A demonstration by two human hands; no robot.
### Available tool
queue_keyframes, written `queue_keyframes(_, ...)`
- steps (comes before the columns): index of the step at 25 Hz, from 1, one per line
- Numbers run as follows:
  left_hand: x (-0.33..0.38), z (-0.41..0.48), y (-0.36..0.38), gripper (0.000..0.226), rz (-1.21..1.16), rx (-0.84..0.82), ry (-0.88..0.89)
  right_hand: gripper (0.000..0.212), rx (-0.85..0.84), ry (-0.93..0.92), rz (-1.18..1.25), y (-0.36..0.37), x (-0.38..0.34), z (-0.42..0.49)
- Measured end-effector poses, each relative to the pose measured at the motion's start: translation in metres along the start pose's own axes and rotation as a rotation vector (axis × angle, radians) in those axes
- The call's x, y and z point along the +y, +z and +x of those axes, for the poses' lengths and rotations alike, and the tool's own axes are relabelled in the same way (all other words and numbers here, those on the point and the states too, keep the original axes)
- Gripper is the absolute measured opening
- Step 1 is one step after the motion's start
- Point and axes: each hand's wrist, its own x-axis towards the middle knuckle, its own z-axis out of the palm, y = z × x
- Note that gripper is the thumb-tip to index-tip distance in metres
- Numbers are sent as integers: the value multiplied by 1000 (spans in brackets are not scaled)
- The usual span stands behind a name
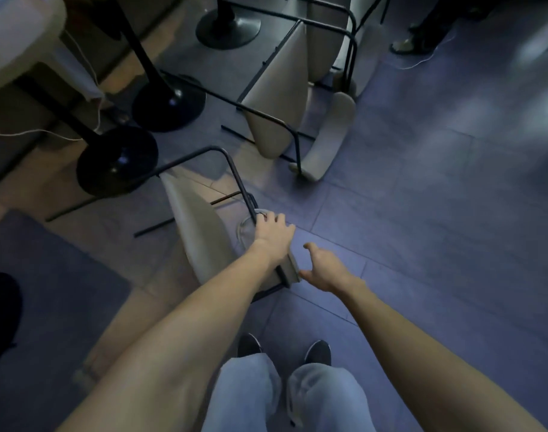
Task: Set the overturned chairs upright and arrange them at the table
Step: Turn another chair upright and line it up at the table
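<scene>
A beige chair (201,232) with a thin black metal frame lies on its side on the floor right in front of me. My left hand (272,230) grips its frame where the black tube meets the backrest. My right hand (324,269) touches the lower edge of the backrest with its fingers spread and loosely curved. A second beige chair (276,98) lies overturned farther back, and a third (327,35) lies tipped behind it. The white table (20,35) shows at the upper left.
Three black round pedestal bases (117,160) (170,102) (229,24) stand at the left and back. A white cable (33,132) runs along the floor at the left. Someone's foot (405,45) is at the upper right. My shoes (285,352) are below.
</scene>
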Motion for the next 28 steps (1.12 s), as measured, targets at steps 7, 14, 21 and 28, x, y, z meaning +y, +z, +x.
queue_keyframes(7,10,111,89,57,262,-89,135,73,-64,-39,-19,74,38,133)
queue_keyframes(14,20,140,120,48,356,-123,231,69,-68,-14,111,114,45,174)
queue_keyframes(21,12,116,129,45,320,7,291,51,-67,-29,154,120,42,159)
queue_keyframes(28,-18,36,126,52,213,52,184,48,-45,-159,41,113,-13,101)
